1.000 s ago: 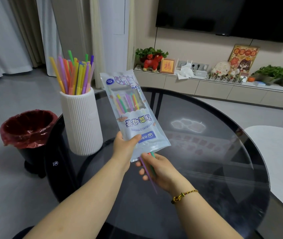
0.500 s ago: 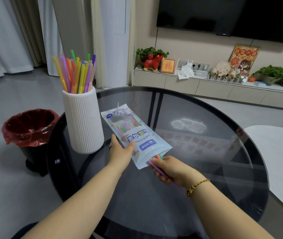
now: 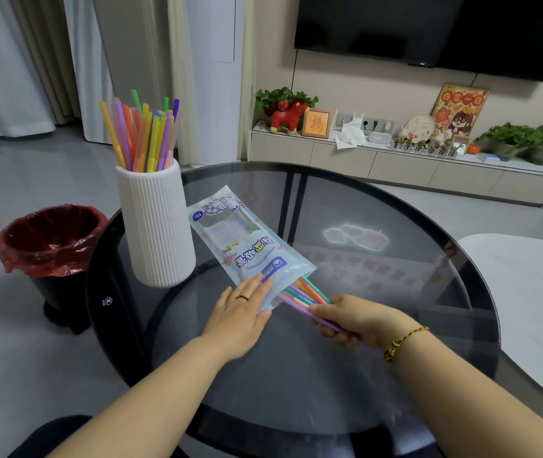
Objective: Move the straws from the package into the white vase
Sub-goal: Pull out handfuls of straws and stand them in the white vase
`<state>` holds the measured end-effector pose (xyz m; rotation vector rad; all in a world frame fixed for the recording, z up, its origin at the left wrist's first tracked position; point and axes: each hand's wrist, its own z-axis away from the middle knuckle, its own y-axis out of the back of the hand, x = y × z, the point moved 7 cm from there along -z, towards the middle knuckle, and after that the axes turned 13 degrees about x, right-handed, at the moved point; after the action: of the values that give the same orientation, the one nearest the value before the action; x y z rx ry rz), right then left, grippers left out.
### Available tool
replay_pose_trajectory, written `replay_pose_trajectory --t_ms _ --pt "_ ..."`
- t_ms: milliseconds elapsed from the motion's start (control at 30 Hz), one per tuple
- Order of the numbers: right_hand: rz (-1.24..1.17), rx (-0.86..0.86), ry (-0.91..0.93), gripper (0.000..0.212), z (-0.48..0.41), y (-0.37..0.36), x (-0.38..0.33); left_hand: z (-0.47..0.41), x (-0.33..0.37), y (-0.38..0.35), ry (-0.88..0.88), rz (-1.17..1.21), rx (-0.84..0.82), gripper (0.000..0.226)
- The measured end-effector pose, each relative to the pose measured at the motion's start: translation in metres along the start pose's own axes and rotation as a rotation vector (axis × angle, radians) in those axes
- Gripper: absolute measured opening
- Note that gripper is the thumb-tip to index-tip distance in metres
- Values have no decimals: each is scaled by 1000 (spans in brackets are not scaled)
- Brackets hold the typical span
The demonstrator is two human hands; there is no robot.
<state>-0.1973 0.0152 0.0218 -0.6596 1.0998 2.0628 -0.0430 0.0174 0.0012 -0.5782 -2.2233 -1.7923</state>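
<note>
The pale blue straw package point(image 3: 240, 246) lies flat on the round dark glass table point(image 3: 379, 292), its open end toward me. My left hand point(image 3: 242, 312) presses flat on that near end. My right hand point(image 3: 353, 320) grips a bunch of coloured straws point(image 3: 303, 292) that stick halfway out of the package's mouth. The ribbed white vase point(image 3: 156, 223) stands upright just left of the package, with several coloured straws point(image 3: 144, 137) standing in it.
A black bin with a red liner point(image 3: 50, 239) stands on the floor left of the table. A white tabletop point(image 3: 528, 292) adjoins on the right. A low TV cabinet point(image 3: 396, 163) with ornaments and plants runs along the back wall.
The package went from held up in the air to lying flat on the table. My left hand now presses it down, and my right hand has drawn the straws further out toward me.
</note>
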Motion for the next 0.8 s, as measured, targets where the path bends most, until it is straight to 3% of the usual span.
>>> replay_pose_trajectory --t_ms 400,600,733,800 --pt "236 2 -82 24 77 72 26 -5 0 3 86 -15 -91 63" --pt "371 -4 -105 31 113 105 22 1 17 20 89 158 -49 74" --pt "441 -6 -91 28 127 108 7 9 36 50 135 472 140 63" --pt "481 4 -60 29 131 106 -4 14 55 74 54 592 280 62"
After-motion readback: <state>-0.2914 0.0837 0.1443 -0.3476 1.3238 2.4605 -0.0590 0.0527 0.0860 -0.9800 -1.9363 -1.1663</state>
